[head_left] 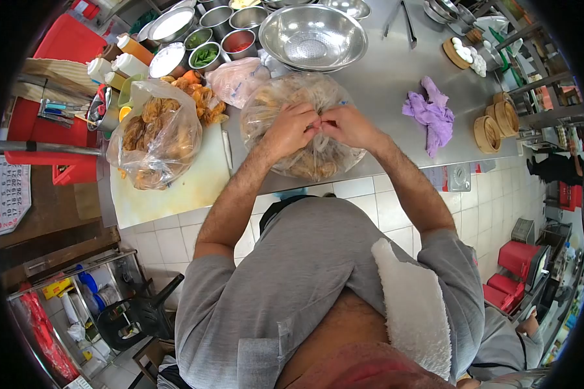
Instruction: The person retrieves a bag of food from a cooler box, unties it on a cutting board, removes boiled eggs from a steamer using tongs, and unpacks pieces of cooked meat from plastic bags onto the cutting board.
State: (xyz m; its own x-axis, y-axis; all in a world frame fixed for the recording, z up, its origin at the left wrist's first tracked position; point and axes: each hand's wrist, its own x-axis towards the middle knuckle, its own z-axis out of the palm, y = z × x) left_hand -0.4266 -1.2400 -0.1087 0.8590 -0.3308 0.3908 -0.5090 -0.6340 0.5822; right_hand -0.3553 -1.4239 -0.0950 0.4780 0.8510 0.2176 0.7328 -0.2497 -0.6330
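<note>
A large clear plastic bag (318, 165) full of golden-brown food pieces rests at the front edge of the steel table. My left hand (293, 129) and my right hand (352, 127) meet over the middle of this bag, fingertips pinched close together on its gathered top. Whether the top is knotted, I cannot tell. To the left, a second clear bag (156, 133) with darker brown pieces sits on a white cutting board (169, 204). A pinkish plastic bag (239, 81) lies just behind my left hand.
Behind the bags stand a big steel colander (313, 39) and several steel containers, one with chopped greens (204, 56). Tongs (409, 26), a purple cloth (430, 115) and bamboo steamers (488, 133) lie to the right. A black chair (139, 314) stands at lower left.
</note>
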